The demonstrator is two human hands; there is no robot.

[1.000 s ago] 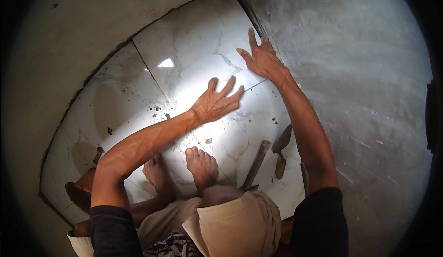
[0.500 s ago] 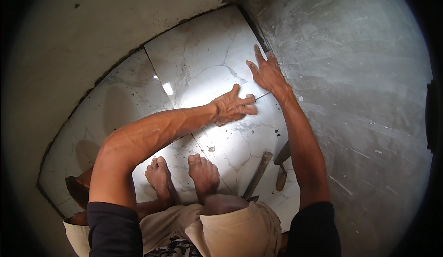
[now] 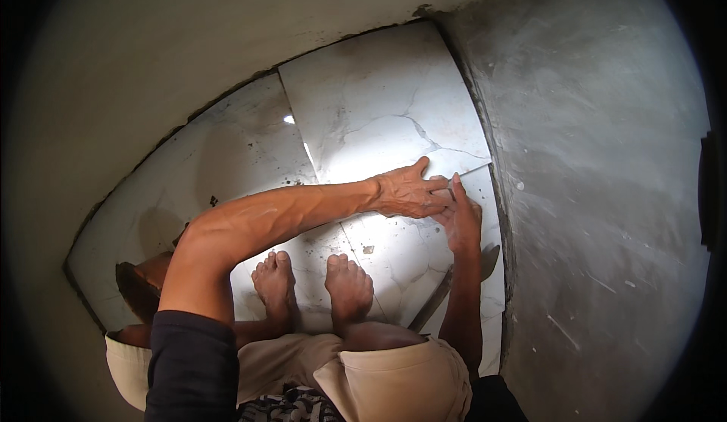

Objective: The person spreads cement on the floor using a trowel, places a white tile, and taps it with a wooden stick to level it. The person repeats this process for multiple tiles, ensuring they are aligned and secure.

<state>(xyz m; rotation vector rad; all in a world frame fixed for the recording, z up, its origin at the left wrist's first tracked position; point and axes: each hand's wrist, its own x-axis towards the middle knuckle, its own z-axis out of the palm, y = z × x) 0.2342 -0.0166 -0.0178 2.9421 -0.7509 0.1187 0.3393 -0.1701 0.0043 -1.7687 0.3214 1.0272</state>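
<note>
1. Far left, the left tile (image 3: 227,138) lies quiet against the pale wall (image 3: 98,119), specked with dark crumbs.
2. Next, two bare feet (image 3: 349,286) stand planted on the floor, just below the joint.
3. Up in the middle, here's the upper tile (image 3: 363,93), flat in the corner, grey-veined, its near edge meeting the lower tile (image 3: 405,259) at a thin joint (image 3: 477,170).
4. Now the left hand (image 3: 413,193)! It has slid rightward along that joint, thumb standing apart from the fingers; whether its fingertips pinch anything small, I can't tell.
5. Below, a wooden handle (image 3: 432,302) lies on the floor, partly behind the right forearm.
6. And the big change: the right hand (image 3: 463,221) has left the wall side of the upper tile and comes in to meet the left, index finger raised; its grip is unclear too. Both hands now work one spot, apparently the joint.
7. Far right, a trowel blade (image 3: 491,261) peeks past the forearm, near the grey wall (image 3: 598,195).
</note>
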